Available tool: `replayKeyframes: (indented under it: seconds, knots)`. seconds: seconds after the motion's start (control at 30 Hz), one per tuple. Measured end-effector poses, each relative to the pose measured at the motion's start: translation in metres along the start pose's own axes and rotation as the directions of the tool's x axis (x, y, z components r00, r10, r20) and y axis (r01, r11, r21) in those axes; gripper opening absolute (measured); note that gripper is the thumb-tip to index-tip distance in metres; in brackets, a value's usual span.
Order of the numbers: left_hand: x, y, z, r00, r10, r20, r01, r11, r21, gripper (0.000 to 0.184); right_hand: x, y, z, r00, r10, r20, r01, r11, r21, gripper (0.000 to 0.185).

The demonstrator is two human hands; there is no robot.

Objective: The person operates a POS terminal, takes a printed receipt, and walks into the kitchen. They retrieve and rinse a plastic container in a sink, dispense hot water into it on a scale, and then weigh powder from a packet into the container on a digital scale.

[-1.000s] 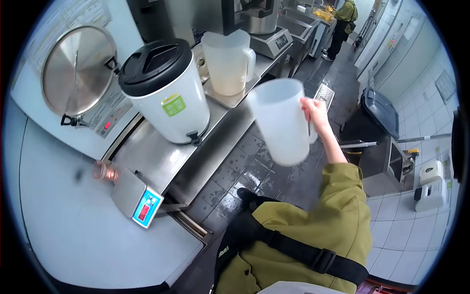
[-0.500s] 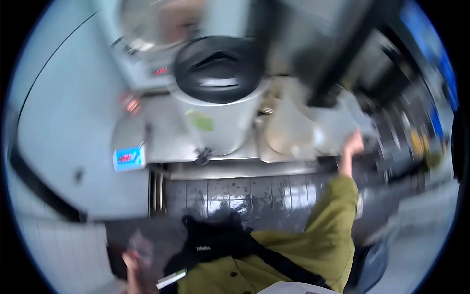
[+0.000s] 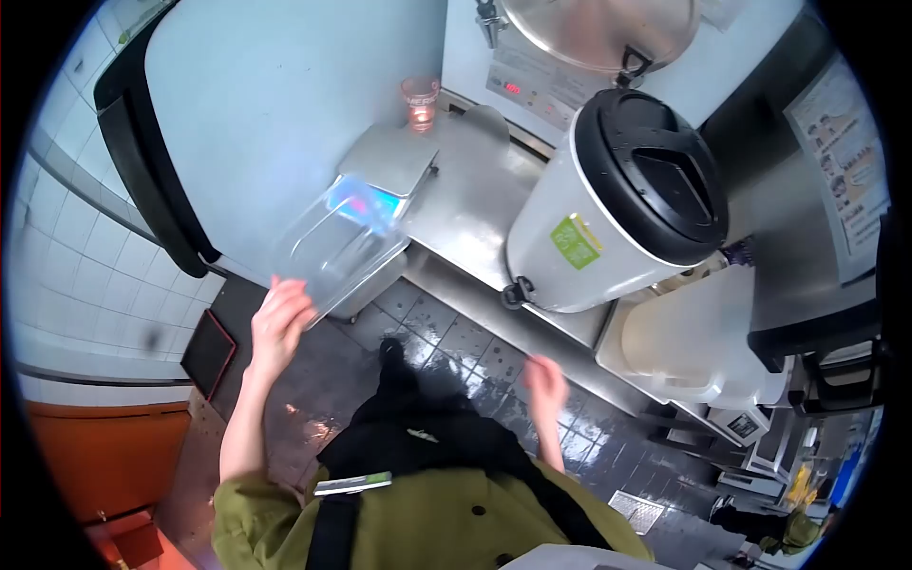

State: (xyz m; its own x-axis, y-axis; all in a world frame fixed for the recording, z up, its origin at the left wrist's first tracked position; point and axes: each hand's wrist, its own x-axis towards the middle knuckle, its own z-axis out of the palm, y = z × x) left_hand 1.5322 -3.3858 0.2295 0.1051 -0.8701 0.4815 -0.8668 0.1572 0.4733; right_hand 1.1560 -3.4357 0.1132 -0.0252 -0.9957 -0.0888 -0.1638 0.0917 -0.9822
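Note:
My left hand is closed on the near end of a clear plastic container, rectangular and see-through, held tilted in the air. Behind it, the blue lit display of a digital scale shows through the plastic. My right hand hangs in front of my body over the floor, away from the counter; motion smears its fingers. On the scale's far side stands a small clear measuring cup with red print. A large white dispenser with a black lid and tap stands on the counter to the right.
A steel boiler with a red-lit panel is at the back. Translucent tubs sit right of the dispenser. The wet tiled floor lies below; a black door handle juts out at left. Another person is at far lower right.
My view has swung left. My left hand has risen from low at the left with the clear container. My right hand has come away from the tubs towards my body.

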Motion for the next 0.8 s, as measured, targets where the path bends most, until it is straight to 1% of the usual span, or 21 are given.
replayKeyframes:
  seconds: [0.03,0.07,0.1,0.17,0.2,0.23,0.3,0.37,0.43,0.47,0.5,0.57,0.6,0.7,0.73,0.8]
  knots:
    - [0.012,-0.008,0.002,0.997,0.073,-0.001,-0.073,0.997,0.002,0.014,0.020,0.002,0.040,0.961,-0.124,0.246,0.124,0.992,0.016,0.017]
    - [0.016,-0.011,-0.003,0.996,0.084,0.021,-0.085,0.996,0.021,0.014,0.043,-0.004,0.079,0.917,-0.211,0.339,0.233,0.972,-0.026,0.018]
    - [0.025,-0.014,-0.010,0.994,0.101,0.035,-0.102,0.994,0.040,0.014,0.068,-0.010,0.117,0.894,-0.302,0.332,0.326,0.945,-0.016,0.019]
    - [0.037,-0.034,-0.025,0.991,0.123,0.048,-0.126,0.991,0.054,0.016,0.122,-0.034,0.183,0.853,-0.394,0.343,0.472,0.862,-0.184,0.020]
    - [0.036,-0.046,-0.034,0.988,0.121,0.093,-0.127,0.990,0.058,0.016,0.148,-0.044,0.218,0.789,-0.518,0.331,0.601,0.762,-0.239,0.021]
    - [0.034,-0.058,-0.039,0.990,0.126,0.063,-0.126,0.992,0.003,0.016,0.174,-0.053,0.253,0.709,-0.629,0.320,0.705,0.643,-0.299,0.022]
    - [0.036,-0.075,-0.043,0.994,0.082,0.071,-0.076,0.994,-0.084,0.016,0.218,-0.058,0.329,0.609,-0.706,0.361,0.788,0.483,-0.383,0.024]
    - [0.042,-0.084,-0.044,0.995,0.022,0.101,-0.008,0.991,-0.135,0.015,0.250,-0.066,0.384,0.548,-0.572,0.610,0.836,0.354,-0.420,0.031]
    - [0.045,-0.100,-0.038,0.996,0.022,0.087,-0.004,0.981,-0.194,0.014,0.265,-0.049,0.431,0.646,-0.478,0.595,0.763,0.373,-0.528,0.039]
    - [0.062,-0.116,-0.036,0.996,0.012,0.088,0.010,0.968,-0.251,0.013,0.284,-0.047,0.452,0.708,-0.430,0.561,0.706,0.388,-0.593,0.043]
    - [0.062,-0.117,-0.032,0.995,-0.025,0.097,0.053,0.951,-0.305,0.013,0.283,-0.048,0.451,0.713,-0.426,0.557,0.699,0.367,-0.614,0.046]
    - [0.076,-0.126,-0.027,0.993,-0.038,0.115,0.074,0.940,-0.333,0.012,0.275,-0.048,0.449,0.723,-0.409,0.557,0.686,0.331,-0.648,0.053]
    - [0.084,-0.129,-0.022,0.992,-0.043,0.118,0.081,0.938,-0.338,0.012,0.273,-0.045,0.447,0.703,-0.472,0.532,0.695,0.301,-0.652,0.054]
    - [0.109,-0.139,-0.012,0.991,-0.022,0.135,0.067,0.937,-0.342,0.012,0.278,-0.040,0.436,0.703,-0.464,0.540,0.695,0.287,-0.659,0.054]
    - [0.115,-0.141,-0.009,0.989,-0.012,0.150,0.063,0.937,-0.343,0.012,0.279,-0.039,0.426,0.696,-0.473,0.541,0.705,0.307,-0.639,0.051]
    - [0.127,-0.146,-0.001,0.989,0.007,0.148,0.047,0.933,-0.356,0.012,0.289,-0.036,0.396,0.683,-0.460,0.567,0.698,0.181,-0.693,0.046]
